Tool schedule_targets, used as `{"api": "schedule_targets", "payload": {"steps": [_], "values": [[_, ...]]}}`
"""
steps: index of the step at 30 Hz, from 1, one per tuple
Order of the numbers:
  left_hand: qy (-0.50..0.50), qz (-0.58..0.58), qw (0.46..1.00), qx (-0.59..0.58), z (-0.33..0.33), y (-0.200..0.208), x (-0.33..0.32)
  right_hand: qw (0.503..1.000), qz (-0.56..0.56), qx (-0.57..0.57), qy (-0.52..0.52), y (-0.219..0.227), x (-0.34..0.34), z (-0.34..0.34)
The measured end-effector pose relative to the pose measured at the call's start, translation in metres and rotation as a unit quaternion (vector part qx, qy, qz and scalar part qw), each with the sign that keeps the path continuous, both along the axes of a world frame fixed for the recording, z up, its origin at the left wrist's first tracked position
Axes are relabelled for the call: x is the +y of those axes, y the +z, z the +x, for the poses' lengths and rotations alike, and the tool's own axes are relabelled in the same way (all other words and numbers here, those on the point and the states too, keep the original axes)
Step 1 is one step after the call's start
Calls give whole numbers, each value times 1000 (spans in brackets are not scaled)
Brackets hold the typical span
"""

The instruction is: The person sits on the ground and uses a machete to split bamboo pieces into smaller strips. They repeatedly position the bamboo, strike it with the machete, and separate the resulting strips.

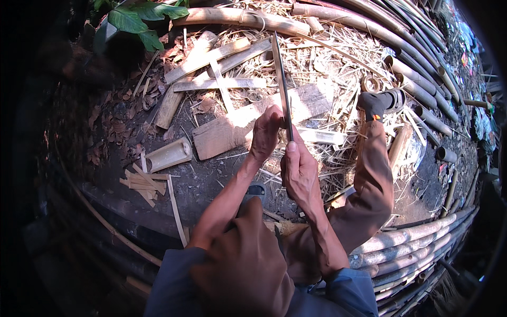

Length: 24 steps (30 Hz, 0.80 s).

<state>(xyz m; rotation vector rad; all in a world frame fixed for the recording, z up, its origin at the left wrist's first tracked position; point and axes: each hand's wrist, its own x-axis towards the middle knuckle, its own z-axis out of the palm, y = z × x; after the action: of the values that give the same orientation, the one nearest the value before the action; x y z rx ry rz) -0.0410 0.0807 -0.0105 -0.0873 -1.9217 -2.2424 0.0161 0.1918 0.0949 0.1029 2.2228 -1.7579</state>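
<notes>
My right hand is closed around the lower end of a machete, its thumb lying along the grip. The long dark blade points away from me, edge-on to the view. My left hand is closed, with its fingertips against the side of the blade just ahead of the grip. A small dark spot shows at those fingertips, but I cannot make out what they hold. Beneath the blade a flat wooden plank lies on the ground. A pale split bamboo piece lies just right of my hands.
Split bamboo strips are crossed beyond the plank. A half bamboo section and short slats lie at the left. Shavings cover the far ground. Bamboo poles are stacked right; more poles lie near right. My shod foot stretches right.
</notes>
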Motion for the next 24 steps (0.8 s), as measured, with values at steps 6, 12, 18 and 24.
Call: {"api": "schedule_targets", "payload": {"steps": [6,12,18,24], "values": [[5,22,1000,5,1,0,10,999,-15,-41,3,9,8,-3],[161,-244,956,-7,17,-69,-24,999,21,-11,27,-13,-9,-4],[195,-122,962,-146,66,-47,-57,999,-1,14,35,22,0,-4],[186,-74,962,-188,74,-41,-59,999,-38,-12,16,-28,-10,-17]]}}
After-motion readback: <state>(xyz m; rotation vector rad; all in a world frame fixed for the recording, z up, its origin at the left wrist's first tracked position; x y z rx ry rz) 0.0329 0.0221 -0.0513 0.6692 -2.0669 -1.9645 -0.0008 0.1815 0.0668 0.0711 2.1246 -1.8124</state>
